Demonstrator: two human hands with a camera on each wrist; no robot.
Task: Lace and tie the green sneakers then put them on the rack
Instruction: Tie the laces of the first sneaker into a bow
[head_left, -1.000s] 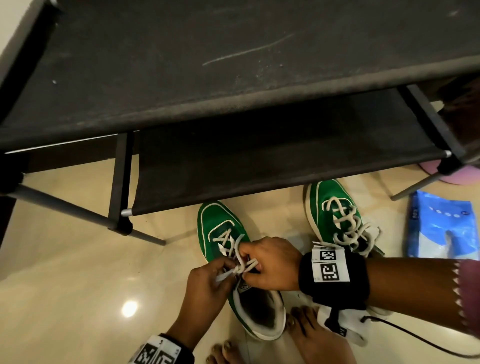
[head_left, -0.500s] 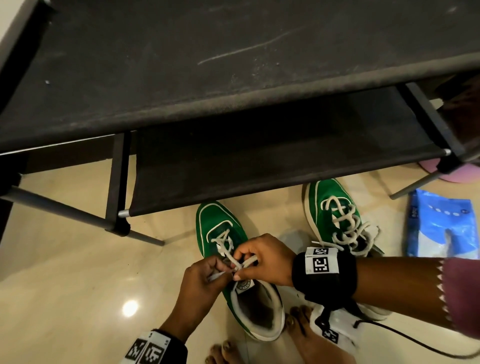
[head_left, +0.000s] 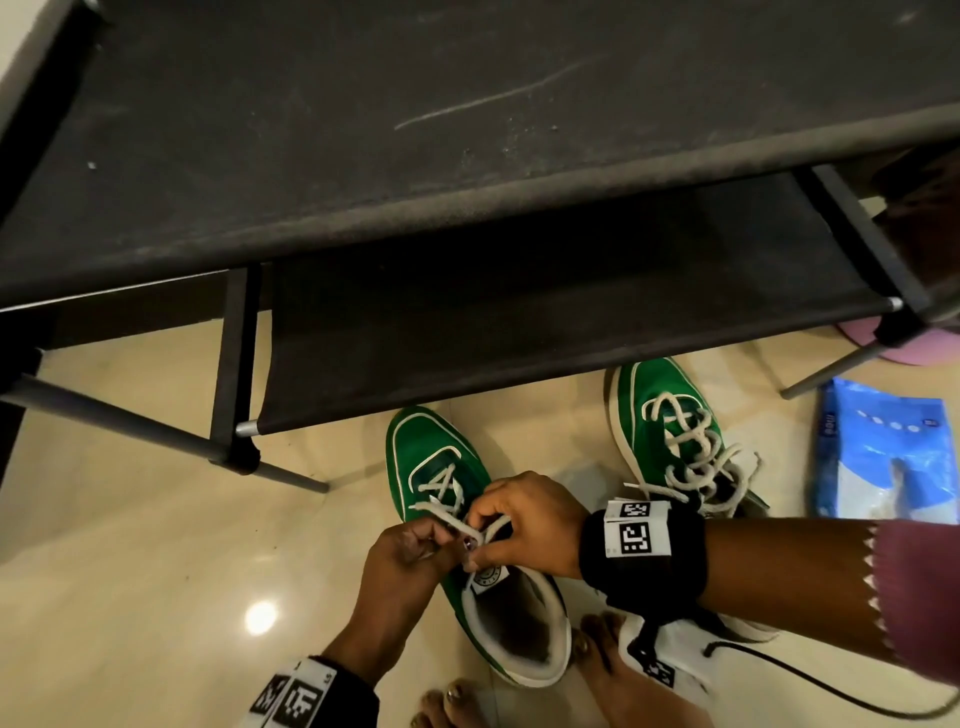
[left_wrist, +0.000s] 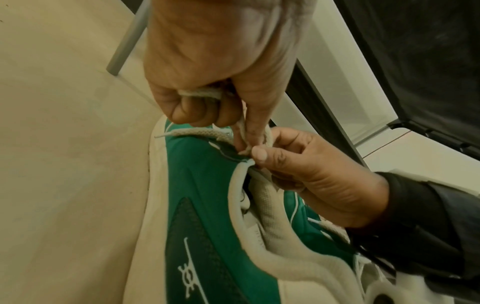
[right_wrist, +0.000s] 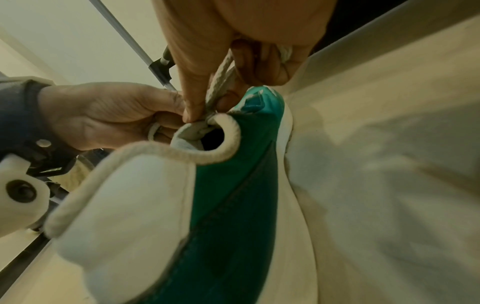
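Two green sneakers stand on the floor before the black rack (head_left: 467, 338). The nearer sneaker (head_left: 431, 457) has its white lace (head_left: 441, 486) threaded only through the front eyelets. My left hand (head_left: 410, 545) grips one lace end (left_wrist: 205, 93) in its curled fingers. My right hand (head_left: 524, 525) pinches the other lace strand (right_wrist: 221, 82) just over the tongue (head_left: 491, 574). Both hands meet above the shoe's opening. The second sneaker (head_left: 670, 415) stands to the right, laced with loose ends.
A blue and white plastic packet (head_left: 883, 462) lies on the floor at the right. A pink thing (head_left: 930, 345) shows behind the rack's right leg. My bare toes (head_left: 613, 649) are beside the sneaker's heel. A black cable (head_left: 831, 691) trails across the tiles.
Both hands have kept hold of the lace and shifted slightly toward the tongue; the strand between them is drawn shorter and tighter. The sneakers have not moved.
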